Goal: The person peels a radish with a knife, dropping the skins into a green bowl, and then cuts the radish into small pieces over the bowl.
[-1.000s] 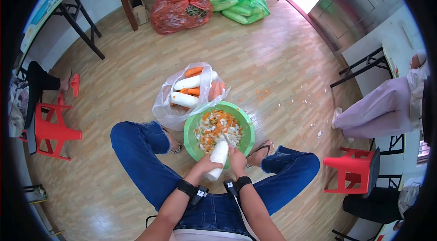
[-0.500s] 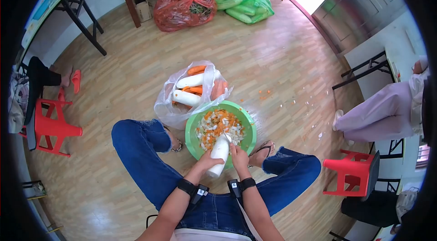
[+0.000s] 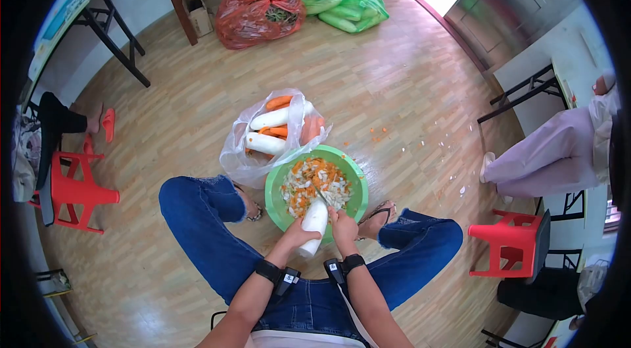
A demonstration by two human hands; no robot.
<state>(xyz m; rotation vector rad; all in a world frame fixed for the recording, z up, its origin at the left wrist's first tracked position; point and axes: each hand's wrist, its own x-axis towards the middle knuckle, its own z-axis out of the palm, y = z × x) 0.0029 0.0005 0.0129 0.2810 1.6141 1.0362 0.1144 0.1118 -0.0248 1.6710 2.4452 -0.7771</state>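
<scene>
My left hand (image 3: 298,233) is wrapped round a peeled white radish (image 3: 315,219), which tilts with its far end over a green basin (image 3: 361,185). In my right hand (image 3: 343,226), closed close beside the radish, is a knife (image 3: 320,193). Its thin blade shows past the radish's far end; the handle is hidden by my fingers. Chopped orange and white pieces (image 3: 314,178) fill the basin's bottom. Touching the basin's far left side, an opened clear plastic bag (image 3: 235,154) holds whole carrots (image 3: 279,103) and white radishes (image 3: 266,143).
Scattered bits (image 3: 378,130) lie on the floor to the right. A red bag (image 3: 253,19) and a green bag (image 3: 351,6) sit at the back. Red stools (image 3: 85,191) flank me on both sides. Another person (image 3: 545,154) stands at the right; a second person's leg shows at the left.
The knife blade now shows further out over the basin, past the radish's end. Both hands keep their hold. The whole view has shifted slightly.
</scene>
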